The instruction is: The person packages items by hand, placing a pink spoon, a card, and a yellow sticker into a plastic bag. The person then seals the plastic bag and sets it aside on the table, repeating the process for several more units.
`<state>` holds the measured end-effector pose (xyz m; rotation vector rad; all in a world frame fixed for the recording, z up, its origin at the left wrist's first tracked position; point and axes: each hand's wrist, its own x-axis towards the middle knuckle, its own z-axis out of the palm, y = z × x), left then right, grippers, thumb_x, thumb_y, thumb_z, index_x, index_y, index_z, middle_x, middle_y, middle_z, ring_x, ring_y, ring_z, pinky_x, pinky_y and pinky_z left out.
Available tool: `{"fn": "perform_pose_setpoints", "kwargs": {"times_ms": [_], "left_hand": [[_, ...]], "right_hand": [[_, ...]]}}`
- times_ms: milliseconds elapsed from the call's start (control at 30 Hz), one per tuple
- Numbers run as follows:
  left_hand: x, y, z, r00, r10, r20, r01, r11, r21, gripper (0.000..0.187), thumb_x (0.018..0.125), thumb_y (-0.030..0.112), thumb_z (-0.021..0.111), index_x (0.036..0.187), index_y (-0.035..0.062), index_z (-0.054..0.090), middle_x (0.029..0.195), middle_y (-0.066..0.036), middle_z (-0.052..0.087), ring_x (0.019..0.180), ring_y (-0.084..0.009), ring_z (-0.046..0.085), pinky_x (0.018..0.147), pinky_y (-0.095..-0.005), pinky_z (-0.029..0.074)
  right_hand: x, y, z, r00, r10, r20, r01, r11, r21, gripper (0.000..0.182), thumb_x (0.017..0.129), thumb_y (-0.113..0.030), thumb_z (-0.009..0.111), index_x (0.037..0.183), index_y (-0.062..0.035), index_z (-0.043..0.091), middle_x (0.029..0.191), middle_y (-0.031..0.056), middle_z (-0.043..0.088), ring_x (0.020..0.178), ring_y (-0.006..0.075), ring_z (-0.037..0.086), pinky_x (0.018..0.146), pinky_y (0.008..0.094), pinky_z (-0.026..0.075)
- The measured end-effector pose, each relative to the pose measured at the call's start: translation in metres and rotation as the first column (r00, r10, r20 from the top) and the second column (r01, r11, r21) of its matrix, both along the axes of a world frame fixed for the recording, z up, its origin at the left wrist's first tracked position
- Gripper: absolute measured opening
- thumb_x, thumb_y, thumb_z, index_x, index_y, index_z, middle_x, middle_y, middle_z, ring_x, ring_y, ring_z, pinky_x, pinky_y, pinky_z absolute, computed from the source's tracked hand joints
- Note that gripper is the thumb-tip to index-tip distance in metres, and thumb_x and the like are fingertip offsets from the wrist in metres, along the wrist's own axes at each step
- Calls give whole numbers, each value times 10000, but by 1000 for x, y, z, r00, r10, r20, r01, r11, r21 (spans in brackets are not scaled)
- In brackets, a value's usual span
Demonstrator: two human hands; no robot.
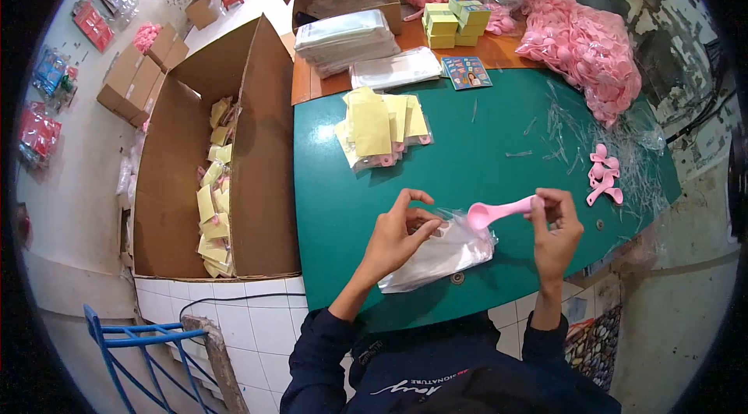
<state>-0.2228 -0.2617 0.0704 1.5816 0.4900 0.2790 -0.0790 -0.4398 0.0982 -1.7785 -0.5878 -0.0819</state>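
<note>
My right hand pinches the handle end of a pink measuring spoon, its round bowl pointing left. Under that bowl lies a stack of clear plastic bags, and the top bag's lifted edge overlaps the bowl in this view. My left hand hovers at the left side of the bags, fingers curved and thumb apart from them. To the right, several loose pink spoons rest in a small heap on the green table. Further back sits a pile of filled bags with yellow cards.
A tall cardboard box holding packed yellow-card bags stands left of the table. Along the back are stacked clear bags, small yellow boxes, a blue booklet and a large bag of pink spoons. A blue metal frame stands lower left.
</note>
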Motion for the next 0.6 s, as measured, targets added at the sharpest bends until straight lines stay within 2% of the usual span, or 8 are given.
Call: {"fn": "perform_pose_setpoints", "kwargs": {"times_ms": [67,167,200,300,400,467,500,600], "left_hand": [[1,1,-8,999,-22,26,21,999,37,143,852,95,603,888,-20,527,883,-136,671,808,-205,672,695,-288,528],[4,0,-20,999,-40,26,35,985,169,138,838,100,621,888,-3,543,888,-108,673,811,-211,669,715,-295,525],[5,0,-22,999,-43,19,38,974,225,134,834,102,626,885,4,549,892,-97,674,815,-212,668,722,-297,524],[5,0,-24,985,-100,143,33,911,412,91,829,70,625,885,11,585,980,-76,658,946,-190,629,814,-299,506],[-3,3,-5,976,-142,164,42,867,497,85,842,69,611,907,29,574,1010,-86,646,976,-187,613,810,-301,506],[-10,5,-3,986,-102,132,82,985,150,104,846,80,614,913,23,559,941,-77,659,904,-178,636,773,-291,510],[-13,6,-2,990,-86,110,91,995,-35,114,848,86,615,915,20,551,907,-73,666,868,-174,647,755,-286,513],[-15,7,4,996,-70,56,77,985,-152,133,856,78,609,952,14,544,925,-80,663,885,-149,637,736,-277,517]], "right_hand": [[0,4,2,1000,-22,4,21,987,159,109,821,-11,615,926,13,596,764,67,626,690,107,609,613,245,499],[-6,8,2,999,11,39,-19,980,197,119,812,-8,623,927,10,600,775,76,627,682,120,610,607,258,500],[-8,9,-1,993,33,116,-45,994,104,121,806,-9,627,923,9,600,775,82,625,673,131,610,603,262,498],[-15,14,-7,924,128,360,-69,983,-172,143,779,-10,649,913,8,603,793,113,619,643,184,614,594,284,488],[-16,12,-19,893,180,411,-66,959,-276,151,771,-5,653,914,5,604,788,116,617,642,192,615,594,283,484],[-13,11,-17,901,179,396,-77,962,-260,139,783,-10,648,913,8,601,791,111,620,650,175,614,599,279,488],[-13,11,-15,904,179,387,-83,964,-252,134,789,-12,646,912,10,599,792,109,621,653,167,614,601,277,490],[-14,11,-10,990,60,129,-60,998,-4,106,814,-15,628,908,19,593,793,92,618,672,137,608,609,266,497]]}}
